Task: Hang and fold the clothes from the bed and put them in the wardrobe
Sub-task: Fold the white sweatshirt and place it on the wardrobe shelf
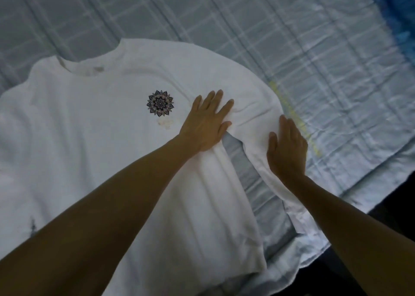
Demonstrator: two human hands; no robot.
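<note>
The white T-shirt (89, 138) lies flat over the near left of the bed (292, 37), low enough to pass over. Open quilt runs beyond its collar and to the right of its sleeve (253, 107). The left grip (206, 120), flat on the chest, and the right grip (287, 152), flat on the sleeve, flank a narrow wedge of bare quilt (242, 161) between sleeve and body. The left forearm (112, 206) crosses the shirt's lower half and bars the near side. A blue cloth (399, 15) lies at the far right corner
</note>
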